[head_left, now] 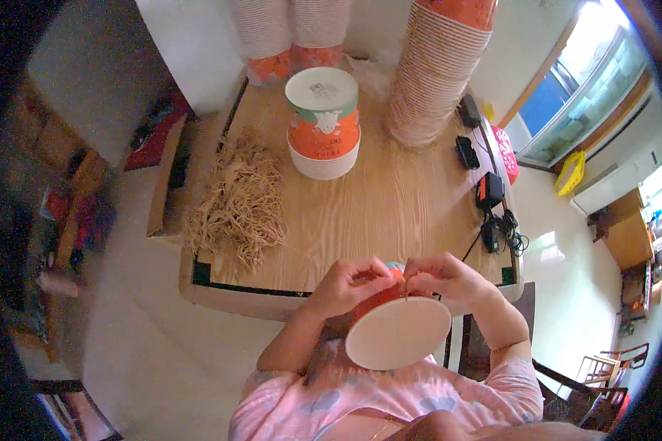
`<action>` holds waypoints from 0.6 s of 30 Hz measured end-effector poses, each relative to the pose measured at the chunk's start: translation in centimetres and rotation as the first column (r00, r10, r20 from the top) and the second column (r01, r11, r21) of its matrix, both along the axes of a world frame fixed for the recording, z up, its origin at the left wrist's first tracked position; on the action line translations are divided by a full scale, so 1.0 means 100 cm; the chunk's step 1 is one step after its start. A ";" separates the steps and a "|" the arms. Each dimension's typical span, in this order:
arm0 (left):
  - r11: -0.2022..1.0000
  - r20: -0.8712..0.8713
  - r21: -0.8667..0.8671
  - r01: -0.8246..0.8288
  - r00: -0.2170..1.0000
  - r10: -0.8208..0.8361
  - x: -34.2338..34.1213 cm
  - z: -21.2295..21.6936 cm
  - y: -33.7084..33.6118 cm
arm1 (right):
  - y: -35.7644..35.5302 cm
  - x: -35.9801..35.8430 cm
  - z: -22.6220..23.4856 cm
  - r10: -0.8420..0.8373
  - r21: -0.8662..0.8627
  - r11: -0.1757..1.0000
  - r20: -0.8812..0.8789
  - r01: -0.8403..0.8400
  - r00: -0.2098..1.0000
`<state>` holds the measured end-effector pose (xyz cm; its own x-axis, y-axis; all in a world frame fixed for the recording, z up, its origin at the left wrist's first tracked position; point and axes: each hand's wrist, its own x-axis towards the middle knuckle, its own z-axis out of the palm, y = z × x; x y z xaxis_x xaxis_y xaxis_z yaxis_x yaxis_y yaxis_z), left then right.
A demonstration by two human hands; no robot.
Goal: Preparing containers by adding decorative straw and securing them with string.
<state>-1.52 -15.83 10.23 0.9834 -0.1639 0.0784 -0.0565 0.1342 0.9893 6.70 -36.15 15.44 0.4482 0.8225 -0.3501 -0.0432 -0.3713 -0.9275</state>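
Observation:
My left hand [355,283] and my right hand [443,278] meet at the table's near edge, thumbs and fingertips pinched close together. Just under them is an orange paper bucket [374,303], tilted so that its round white end [399,334] faces me; whether that is its base or its open mouth I cannot tell. A thin tan strand [406,289] shows between the fingertips, too small to make out fully. Several nested paper buckets [324,132], orange and green with white rims, stand upside down on the table. To their left lies a loose heap of tan, string-like strands [241,202].
A tall, leaning stack of paper buckets [441,73] stands at the table's back right; two more stacks [271,62] stand at the back left. Along the right edge are a black adapter [489,191] and tangled cables [509,234]. A cardboard box [171,180] adjoins the table's left side.

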 end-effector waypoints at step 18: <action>0.914 0.132 0.123 -0.386 0.920 0.370 0.017 -0.013 -0.027 | 0.014 -0.002 -0.029 -0.315 0.005 0.929 -0.509 0.369 0.801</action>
